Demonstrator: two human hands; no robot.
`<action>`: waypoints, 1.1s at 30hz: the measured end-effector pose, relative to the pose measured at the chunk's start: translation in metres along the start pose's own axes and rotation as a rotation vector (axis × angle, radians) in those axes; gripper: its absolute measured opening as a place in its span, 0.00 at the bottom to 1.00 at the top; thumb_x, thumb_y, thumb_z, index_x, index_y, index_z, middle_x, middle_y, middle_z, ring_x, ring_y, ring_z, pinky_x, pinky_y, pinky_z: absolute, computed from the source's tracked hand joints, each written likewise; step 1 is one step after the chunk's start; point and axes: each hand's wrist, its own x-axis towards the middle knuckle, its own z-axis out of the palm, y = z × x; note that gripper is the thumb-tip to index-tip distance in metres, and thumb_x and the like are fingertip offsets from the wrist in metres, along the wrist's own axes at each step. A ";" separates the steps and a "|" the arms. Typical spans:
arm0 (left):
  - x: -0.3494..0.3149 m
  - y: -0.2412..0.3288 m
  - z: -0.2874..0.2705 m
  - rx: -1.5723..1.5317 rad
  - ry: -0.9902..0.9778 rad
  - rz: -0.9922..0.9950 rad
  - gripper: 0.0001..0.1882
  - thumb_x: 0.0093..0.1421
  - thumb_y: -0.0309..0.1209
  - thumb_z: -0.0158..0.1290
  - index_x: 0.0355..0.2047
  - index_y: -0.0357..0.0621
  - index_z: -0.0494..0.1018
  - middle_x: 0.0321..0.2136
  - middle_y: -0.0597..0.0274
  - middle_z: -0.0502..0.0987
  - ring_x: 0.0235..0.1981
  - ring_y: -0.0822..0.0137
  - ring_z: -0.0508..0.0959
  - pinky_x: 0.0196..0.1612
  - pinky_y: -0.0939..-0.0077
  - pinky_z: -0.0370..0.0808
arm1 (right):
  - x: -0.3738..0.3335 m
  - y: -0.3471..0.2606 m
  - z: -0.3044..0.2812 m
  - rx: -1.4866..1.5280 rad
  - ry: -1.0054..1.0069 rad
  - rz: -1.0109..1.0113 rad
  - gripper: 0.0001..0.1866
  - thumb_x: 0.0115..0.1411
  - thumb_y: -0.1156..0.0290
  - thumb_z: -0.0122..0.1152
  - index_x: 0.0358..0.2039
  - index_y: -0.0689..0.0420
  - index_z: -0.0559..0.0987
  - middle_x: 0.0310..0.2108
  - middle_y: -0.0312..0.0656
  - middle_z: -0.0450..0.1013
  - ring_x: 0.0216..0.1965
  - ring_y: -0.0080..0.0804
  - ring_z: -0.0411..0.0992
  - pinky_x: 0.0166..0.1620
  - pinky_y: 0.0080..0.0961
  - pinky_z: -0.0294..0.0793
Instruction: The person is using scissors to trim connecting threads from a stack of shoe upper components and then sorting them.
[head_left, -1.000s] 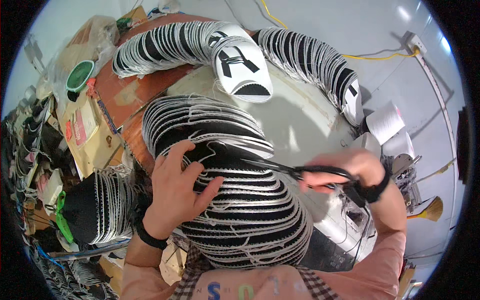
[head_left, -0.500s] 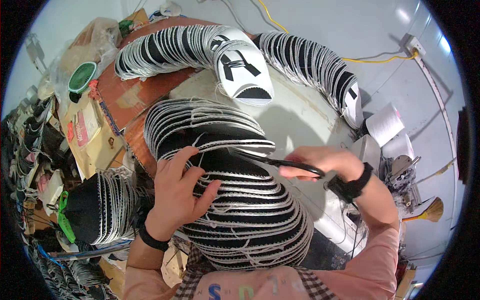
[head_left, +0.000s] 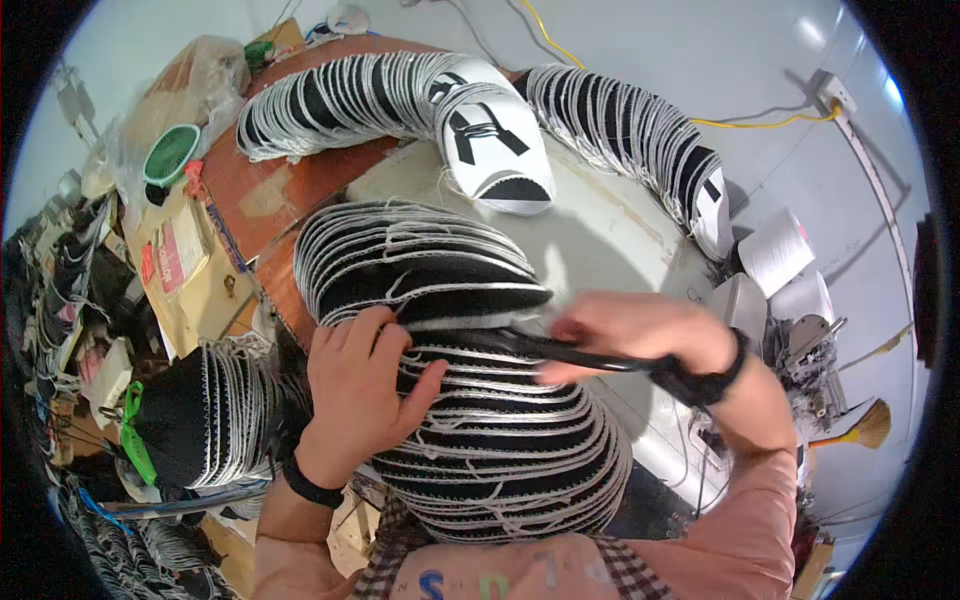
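Pale tabletop (head_left: 635, 235) beyond black scissors (head_left: 560, 350), long axis roughly crosswise, blades leftward.

Centre, before the person: layered stack of black fabric pieces with white edging (head_left: 520, 468). On its left side: left hand (head_left: 362, 385). At its right side: right hand (head_left: 650, 335), around black metal scissors (head_left: 575, 352), blades over the stack. Behind, on the grey-and-brown tabletop (head_left: 625, 235): curved row of overlapping black-and-white fabric pieces (head_left: 350, 105); to its right, second such row (head_left: 630, 120). Right of the second row's near end: white thread cone (head_left: 777, 248). Far left, behind: green oval plastic basket (head_left: 172, 155). Left of left hand: black-and-white fabric bundle (head_left: 215, 415).
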 end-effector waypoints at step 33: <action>0.002 -0.010 0.004 -0.136 0.095 -0.040 0.16 0.49 0.36 0.63 0.33 0.42 0.72 0.26 0.62 0.72 0.29 0.57 0.71 0.38 0.63 0.65 | -0.012 -0.001 -0.043 0.073 -0.265 0.141 0.42 0.53 0.24 0.45 0.25 0.57 0.76 0.12 0.29 0.64 0.14 0.18 0.63 0.18 0.20 0.61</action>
